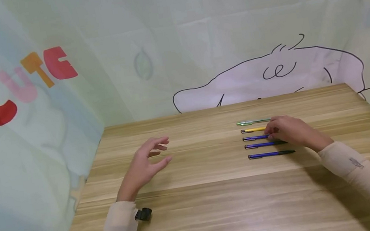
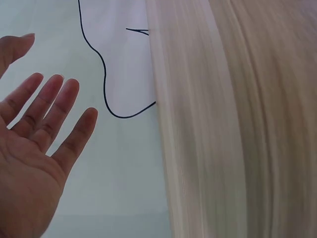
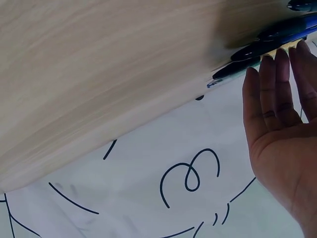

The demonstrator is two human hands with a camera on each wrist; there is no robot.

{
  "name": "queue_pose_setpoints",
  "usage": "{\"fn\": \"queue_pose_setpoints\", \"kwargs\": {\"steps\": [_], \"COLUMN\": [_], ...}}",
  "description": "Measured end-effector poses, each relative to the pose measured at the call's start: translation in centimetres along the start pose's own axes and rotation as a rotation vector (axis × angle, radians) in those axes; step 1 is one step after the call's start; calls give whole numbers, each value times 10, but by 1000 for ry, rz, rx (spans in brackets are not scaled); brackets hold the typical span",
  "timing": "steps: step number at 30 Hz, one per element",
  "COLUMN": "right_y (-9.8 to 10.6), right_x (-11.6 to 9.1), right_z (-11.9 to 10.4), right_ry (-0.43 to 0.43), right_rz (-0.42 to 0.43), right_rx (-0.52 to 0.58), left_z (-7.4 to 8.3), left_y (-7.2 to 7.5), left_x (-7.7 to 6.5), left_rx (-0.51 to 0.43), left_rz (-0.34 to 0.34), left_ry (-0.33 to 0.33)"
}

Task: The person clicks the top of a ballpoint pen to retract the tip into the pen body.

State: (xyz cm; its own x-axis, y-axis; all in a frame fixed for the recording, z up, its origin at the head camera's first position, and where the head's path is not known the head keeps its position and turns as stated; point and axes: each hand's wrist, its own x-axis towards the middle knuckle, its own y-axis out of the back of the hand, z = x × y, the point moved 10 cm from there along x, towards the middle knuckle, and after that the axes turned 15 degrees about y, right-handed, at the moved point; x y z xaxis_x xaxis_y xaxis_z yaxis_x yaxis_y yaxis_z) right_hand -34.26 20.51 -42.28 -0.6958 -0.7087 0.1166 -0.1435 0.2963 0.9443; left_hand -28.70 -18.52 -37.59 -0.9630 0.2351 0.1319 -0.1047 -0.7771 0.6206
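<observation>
In the head view a row of pens lies side by side on the wooden table, right of centre: a clear green pen [image 1: 245, 123] at the back, a yellow pen [image 1: 252, 130], then three blue pens, the nearest blue pen [image 1: 266, 155] lying a little apart. My right hand [image 1: 289, 130] is over the row, thumb and fingertips at the yellow pen and the rearmost blue pen [image 1: 254, 138]. It hides their right ends; whether it pinches one is unclear. My left hand [image 1: 145, 165] hovers left of the pens, fingers loosely bent, holding nothing.
The wooden table [image 1: 200, 217] reaches back to a printed cloth backdrop [image 1: 175, 53] with a cartoon outline and coloured letters. A black band piece [image 1: 144, 214] shows at the left sleeve cuff.
</observation>
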Motion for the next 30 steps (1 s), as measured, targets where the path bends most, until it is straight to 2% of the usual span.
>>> {"fn": "queue_pose_setpoints", "kwargs": {"steps": [4, 10, 21, 25, 30], "right_y": [1, -5, -8, -3, 3], "right_x": [-3, -7, -7, -7, -8], "right_z": [-6, -15, -29, -31, -33], "right_ry": [23, 43, 104, 91, 70], "right_rz": [6, -32, -16, 25, 72], "right_rx": [1, 3, -195, -158, -46], "left_z": [-5, -8, 4, 12, 24], "left_y": [4, 5, -7, -14, -24], "left_x": [-3, -5, 9, 16, 24], "left_rx": [4, 5, -14, -44, -65], "left_rz": [11, 8, -22, -38, -56], "left_ry": [4, 17, -5, -20, -46]}}
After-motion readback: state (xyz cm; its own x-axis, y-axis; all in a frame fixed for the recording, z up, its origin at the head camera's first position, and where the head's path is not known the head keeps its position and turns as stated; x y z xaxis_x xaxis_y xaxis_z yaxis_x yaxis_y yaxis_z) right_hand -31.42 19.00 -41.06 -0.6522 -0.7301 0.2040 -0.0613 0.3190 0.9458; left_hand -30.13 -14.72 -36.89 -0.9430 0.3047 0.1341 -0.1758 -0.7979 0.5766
